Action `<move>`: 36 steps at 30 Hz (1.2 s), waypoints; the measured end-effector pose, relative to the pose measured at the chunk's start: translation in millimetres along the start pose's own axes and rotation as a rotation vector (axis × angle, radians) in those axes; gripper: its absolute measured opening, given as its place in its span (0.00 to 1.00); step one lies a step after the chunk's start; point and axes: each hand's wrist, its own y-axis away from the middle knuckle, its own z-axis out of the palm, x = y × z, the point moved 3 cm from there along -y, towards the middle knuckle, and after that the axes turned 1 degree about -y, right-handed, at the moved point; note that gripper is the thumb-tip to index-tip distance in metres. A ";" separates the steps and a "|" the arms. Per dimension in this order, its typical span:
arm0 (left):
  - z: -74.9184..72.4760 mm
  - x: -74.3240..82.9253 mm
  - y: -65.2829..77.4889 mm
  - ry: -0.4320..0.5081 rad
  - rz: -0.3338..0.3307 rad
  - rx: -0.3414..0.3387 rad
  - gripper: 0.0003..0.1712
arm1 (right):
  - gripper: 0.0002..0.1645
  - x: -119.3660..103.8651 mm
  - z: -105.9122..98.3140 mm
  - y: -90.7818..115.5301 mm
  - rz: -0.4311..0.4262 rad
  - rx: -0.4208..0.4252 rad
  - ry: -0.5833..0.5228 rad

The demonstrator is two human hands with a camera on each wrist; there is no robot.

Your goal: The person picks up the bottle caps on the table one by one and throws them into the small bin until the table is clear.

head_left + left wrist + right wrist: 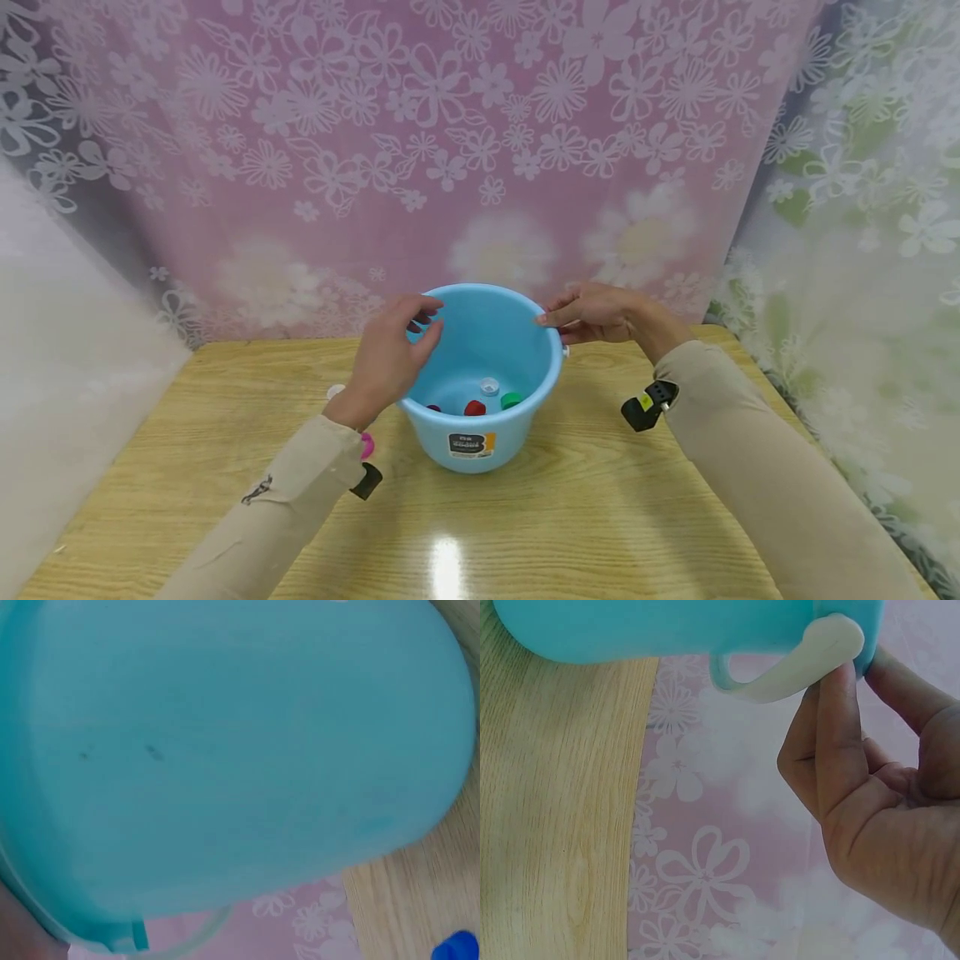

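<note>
A light blue plastic bucket (480,333) with a label on its front stands on the wooden table. Inside it lie a clear white cap (489,387), a red cap (475,408) and a green cap (511,400), with a dark red piece partly hidden by the front wall. My right hand (596,312) pinches the right rim, thumb on the inner side and fingers outside by the white handle (795,667). Over the left rim is my left hand (390,350), its fingers loosely bent and thumb apart, nothing visible between them.
Left of the bucket, partly behind my left forearm, are a white piece (335,390) and a magenta piece (367,445). A blue object (457,946) shows on the table in the left wrist view. A pink floral curtain (480,167) hangs behind the table.
</note>
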 end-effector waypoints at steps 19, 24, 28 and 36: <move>-43.3 -110.4 51.9 -0.144 -0.352 -0.118 0.20 | 0.20 -1.8 1.4 0.6 0.015 -0.006 0.002; -35.2 -136.5 67.4 -0.255 -0.399 -0.336 0.25 | 0.20 -2.4 0.8 -0.6 0.017 0.002 0.001; -29.2 -147.0 72.0 -0.329 -0.425 -0.403 0.25 | 0.20 -2.6 1.1 -0.6 0.021 0.004 0.007; -21.9 -161.4 77.1 -0.400 -0.476 -0.445 0.25 | 0.21 -2.8 0.7 -0.1 0.010 -0.008 0.010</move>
